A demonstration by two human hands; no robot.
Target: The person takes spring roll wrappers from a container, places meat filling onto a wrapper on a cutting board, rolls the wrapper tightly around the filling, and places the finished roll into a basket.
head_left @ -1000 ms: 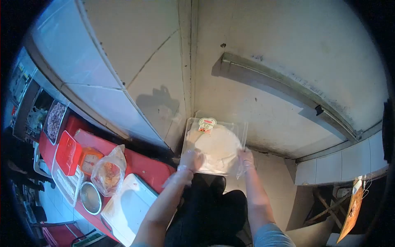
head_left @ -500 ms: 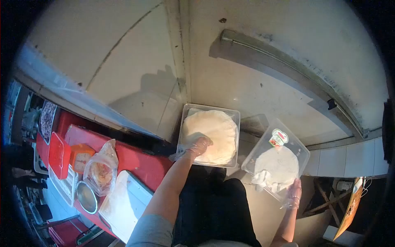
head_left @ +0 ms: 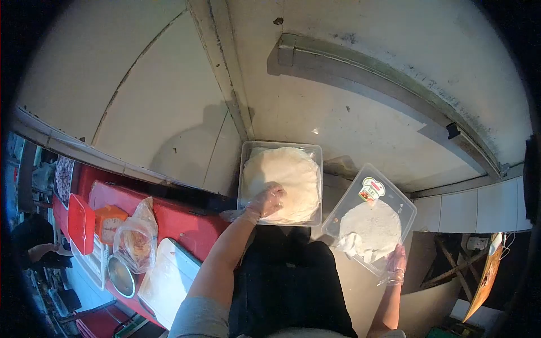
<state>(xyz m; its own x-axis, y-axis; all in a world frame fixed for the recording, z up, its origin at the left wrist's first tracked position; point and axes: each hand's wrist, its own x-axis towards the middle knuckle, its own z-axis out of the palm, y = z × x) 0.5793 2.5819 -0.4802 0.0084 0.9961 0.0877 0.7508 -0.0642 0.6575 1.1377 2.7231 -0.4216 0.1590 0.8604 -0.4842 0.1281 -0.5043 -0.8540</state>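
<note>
A square clear plastic container stands in the wall corner, with round, pale, flat sheets stacked in it. On the near part of the stack lies my left hand, in a thin clear glove; its fingers are bent, and whether they grip a sheet is unclear. To the right, my right hand, also gloved, holds the clear lid by its near right edge, tilted. Whitish crumpled material shows at the lid, below a heart-shaped label.
At left, a red table bears a white board, a metal bowl, a bag of food, an orange scale and a red basket. Another person's arm shows at far left. An orange board hangs right.
The lid has come off the container and moved right in my right hand. My left hand has gone from the container's side onto the stack. The view has shifted.
</note>
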